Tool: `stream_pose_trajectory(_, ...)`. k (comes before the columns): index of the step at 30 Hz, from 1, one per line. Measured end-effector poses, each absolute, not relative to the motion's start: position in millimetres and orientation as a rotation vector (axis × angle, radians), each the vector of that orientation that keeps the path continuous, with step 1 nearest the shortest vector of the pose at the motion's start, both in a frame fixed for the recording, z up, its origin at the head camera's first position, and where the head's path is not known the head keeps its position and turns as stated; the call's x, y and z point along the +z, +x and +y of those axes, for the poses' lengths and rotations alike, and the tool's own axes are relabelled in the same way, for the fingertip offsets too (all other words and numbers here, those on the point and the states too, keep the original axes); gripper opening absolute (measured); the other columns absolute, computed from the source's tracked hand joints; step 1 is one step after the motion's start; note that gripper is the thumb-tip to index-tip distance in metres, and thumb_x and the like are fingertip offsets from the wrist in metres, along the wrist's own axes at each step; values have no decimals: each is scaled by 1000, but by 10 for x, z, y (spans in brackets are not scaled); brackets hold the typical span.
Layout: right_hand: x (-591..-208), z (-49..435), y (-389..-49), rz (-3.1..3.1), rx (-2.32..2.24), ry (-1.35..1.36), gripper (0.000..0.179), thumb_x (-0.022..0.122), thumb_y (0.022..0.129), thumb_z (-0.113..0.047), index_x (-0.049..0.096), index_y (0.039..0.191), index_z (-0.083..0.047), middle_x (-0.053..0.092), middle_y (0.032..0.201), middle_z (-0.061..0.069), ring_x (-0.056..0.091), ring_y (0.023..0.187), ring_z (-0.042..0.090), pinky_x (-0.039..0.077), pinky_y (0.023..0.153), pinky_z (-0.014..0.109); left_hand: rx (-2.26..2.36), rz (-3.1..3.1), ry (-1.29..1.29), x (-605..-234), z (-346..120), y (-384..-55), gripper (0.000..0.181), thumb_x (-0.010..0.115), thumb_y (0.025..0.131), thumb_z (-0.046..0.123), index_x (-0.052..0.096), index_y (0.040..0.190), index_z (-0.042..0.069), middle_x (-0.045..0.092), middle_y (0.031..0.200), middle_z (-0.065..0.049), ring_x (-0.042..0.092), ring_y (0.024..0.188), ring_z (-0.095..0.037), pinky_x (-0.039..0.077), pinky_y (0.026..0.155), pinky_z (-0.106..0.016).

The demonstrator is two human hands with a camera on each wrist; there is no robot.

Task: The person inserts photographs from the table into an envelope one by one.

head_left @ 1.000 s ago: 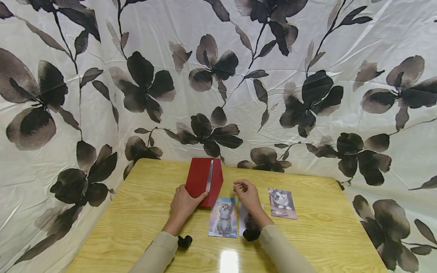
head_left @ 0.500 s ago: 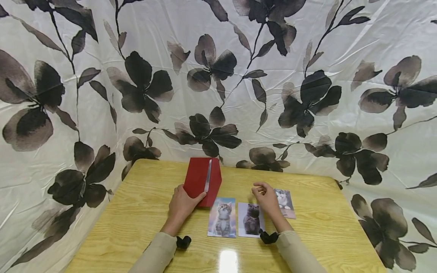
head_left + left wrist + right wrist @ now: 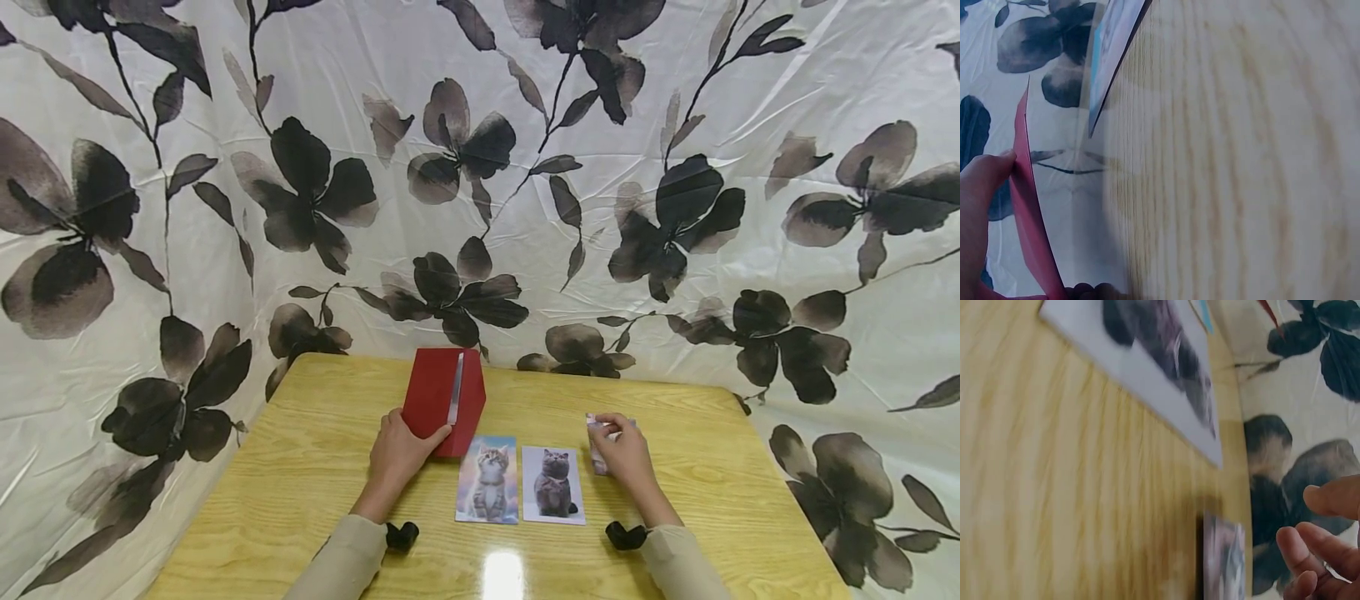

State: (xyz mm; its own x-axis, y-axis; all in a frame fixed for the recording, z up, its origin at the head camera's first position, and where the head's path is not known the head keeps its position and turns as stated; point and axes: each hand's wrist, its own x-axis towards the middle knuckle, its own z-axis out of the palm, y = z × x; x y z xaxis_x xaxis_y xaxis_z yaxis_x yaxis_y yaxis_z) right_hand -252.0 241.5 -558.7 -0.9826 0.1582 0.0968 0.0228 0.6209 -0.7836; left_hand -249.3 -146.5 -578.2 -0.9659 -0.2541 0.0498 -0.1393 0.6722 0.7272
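Observation:
My left hand [image 3: 401, 454] grips a red envelope [image 3: 435, 387] by its near left edge, thumb on the upper face. A pale strip runs down the envelope near its pointed flap. In the left wrist view the envelope [image 3: 1029, 215] is tilted up off the table, with fingertips [image 3: 1091, 290] under it. My right hand [image 3: 626, 450] hovers over a cat photo card [image 3: 597, 462] and hides most of it. Judging by the right wrist view, thumb and fingers are apart, loosely bent, and clear of that card [image 3: 1224, 559].
Beside the envelope lies a card with a striped kitten [image 3: 491, 483]. Just right of it is a card with a dark grey cat [image 3: 553, 487]. All lie on a yellow wooden table [image 3: 300, 467], with a floral cloth [image 3: 570, 208] hanging behind its far edge.
My right hand has moved right, from above the grey cat card to above the rightmost card, uncovering the former. The left hand keeps its grip on the envelope.

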Motion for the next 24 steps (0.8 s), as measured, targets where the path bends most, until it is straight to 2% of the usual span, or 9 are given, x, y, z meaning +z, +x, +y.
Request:
stream_pose_trajectory(5,-5604,2602,-2450,-2729,1246,-201,39,75,101,-23,69,134,-1,69,103,13,54,73,20,44,60,30,-1176,-2732,320,-5767,-1472,-2479,100,84,83,64,47,142,-9,59,124,-23,65,104,-38,57,89,-57)
stream_pose_trajectory(12,-5597,2839,-2306,-2789,1112,-213,48,78,99,-24,65,135,5,66,108,20,63,96,33,50,81,46,-1185,-2721,311,-5757,-1462,-2453,100,85,83,63,47,142,-9,59,124,-23,66,103,-38,57,89,-57)
stream_pose_trajectory(18,-5633,2958,-2233,-2835,1030,-242,58,80,98,-31,61,137,7,65,113,26,63,104,40,52,87,57,-1174,-2718,312,-5757,-1459,-2448,99,85,83,62,48,141,-9,59,123,-24,65,103,-38,57,88,-57)
stream_pose_trajectory(24,-5650,2990,-2187,-2885,1003,-301,67,81,95,-37,56,136,9,65,118,32,63,110,46,51,91,61,-1158,-2715,316,-5760,-1454,-2444,99,86,83,61,48,140,-9,59,123,-24,65,103,-39,57,89,-57)
